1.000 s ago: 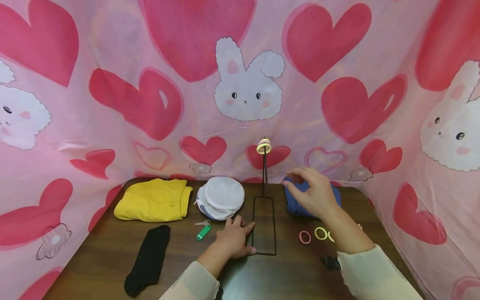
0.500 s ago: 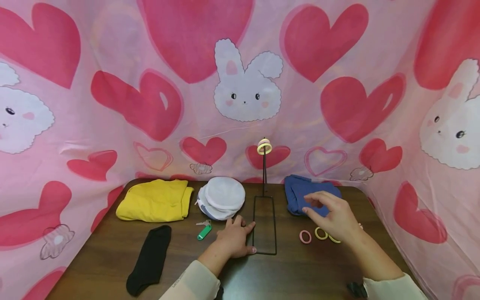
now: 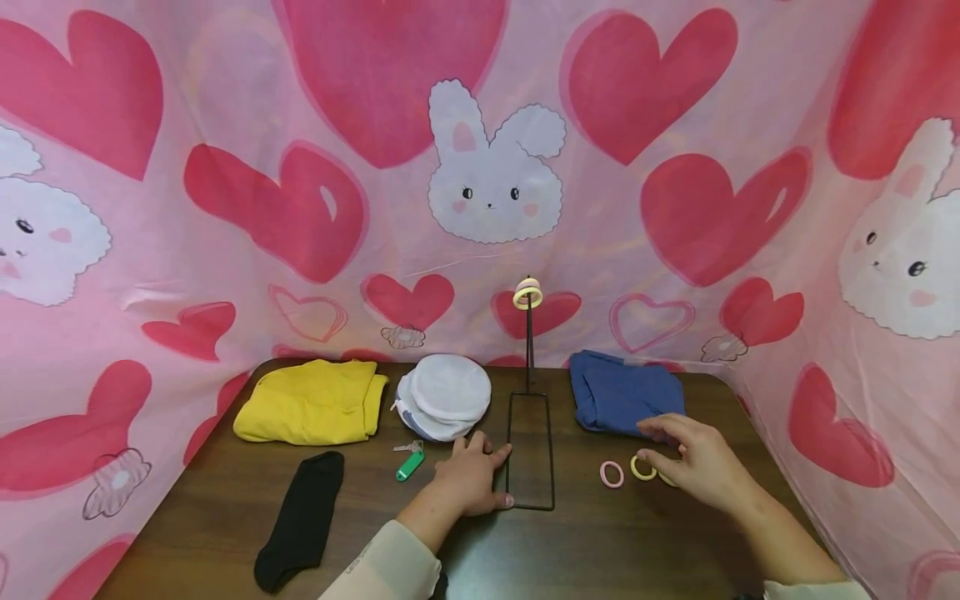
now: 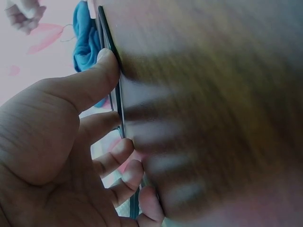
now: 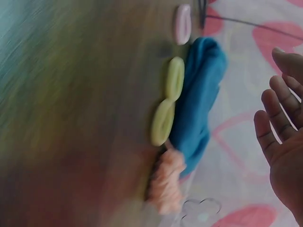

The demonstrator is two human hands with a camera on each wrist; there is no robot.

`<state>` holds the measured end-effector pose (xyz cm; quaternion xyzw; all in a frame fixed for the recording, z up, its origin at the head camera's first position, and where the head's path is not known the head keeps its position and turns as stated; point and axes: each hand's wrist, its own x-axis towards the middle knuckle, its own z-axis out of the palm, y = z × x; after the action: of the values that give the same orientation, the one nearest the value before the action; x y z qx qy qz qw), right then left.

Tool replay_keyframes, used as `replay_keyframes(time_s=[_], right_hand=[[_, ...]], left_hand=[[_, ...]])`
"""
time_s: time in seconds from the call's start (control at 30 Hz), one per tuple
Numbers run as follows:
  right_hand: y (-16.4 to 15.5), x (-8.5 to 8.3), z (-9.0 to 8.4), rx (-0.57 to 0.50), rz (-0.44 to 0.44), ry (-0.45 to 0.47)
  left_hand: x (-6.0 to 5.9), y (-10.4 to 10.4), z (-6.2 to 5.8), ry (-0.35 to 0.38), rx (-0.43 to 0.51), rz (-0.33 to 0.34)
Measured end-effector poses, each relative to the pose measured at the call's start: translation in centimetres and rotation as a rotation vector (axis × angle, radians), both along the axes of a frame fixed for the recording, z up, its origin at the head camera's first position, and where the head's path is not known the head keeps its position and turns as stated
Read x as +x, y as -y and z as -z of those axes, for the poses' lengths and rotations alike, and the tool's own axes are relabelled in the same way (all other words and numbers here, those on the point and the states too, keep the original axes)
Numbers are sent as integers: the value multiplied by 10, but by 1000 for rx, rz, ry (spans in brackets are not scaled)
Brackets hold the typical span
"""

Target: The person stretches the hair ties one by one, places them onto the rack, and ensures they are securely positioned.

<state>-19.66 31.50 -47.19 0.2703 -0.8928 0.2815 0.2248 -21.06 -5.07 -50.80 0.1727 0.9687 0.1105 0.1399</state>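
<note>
My left hand (image 3: 467, 481) rests on the table with fingers spread, thumb and index fingertips at the left side of the rectangular base of a black wire stand (image 3: 552, 454). Pale yellow and pink hair ties (image 3: 528, 296) hang at the stand's top. My right hand (image 3: 705, 465) hovers over the table at the right with fingers loosely bent and nothing in them. Below it in the head view lies a yellow hair tie (image 3: 634, 472), a second one partly hidden by the fingers. A pink hair tie (image 3: 611, 475) lies to their left. The right wrist view also shows a fluffy peach scrunchie (image 5: 166, 182).
A folded blue cloth (image 3: 622, 393) lies behind the loose hair ties. Left of the stand are a round white mesh bag (image 3: 448, 387), a key with a green tag (image 3: 409, 466), a folded yellow cloth (image 3: 307, 402) and a black sock (image 3: 300, 521). Patterned pink fabric surrounds the table.
My right hand has moved down and to the right, from over the blue cloth to above the yellow hair ties. My left hand stays at the stand's base.
</note>
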Motion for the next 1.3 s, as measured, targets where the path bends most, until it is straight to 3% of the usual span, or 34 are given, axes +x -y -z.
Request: replay_keyframes(time_s=[0.23, 0.5, 0.8, 0.9, 1.13, 1.3], right_hand=[[-25, 2, 19, 67, 43, 144], [-53, -4, 37, 211, 39, 160], [-64, -8, 41, 301, 70, 308], [-63, -9, 41, 319, 71, 295], [-58, -12, 42, 279, 35, 137], [-47, -11, 30, 222, 5, 100]], left_hand=[[1, -1, 0, 7, -6, -2], [-1, -2, 0, 2, -19, -4], [1, -3, 0, -19, -25, 4], [2, -3, -1, -24, -20, 3], [2, -2, -2, -28, -12, 2], [3, -1, -3, -23, -7, -2]])
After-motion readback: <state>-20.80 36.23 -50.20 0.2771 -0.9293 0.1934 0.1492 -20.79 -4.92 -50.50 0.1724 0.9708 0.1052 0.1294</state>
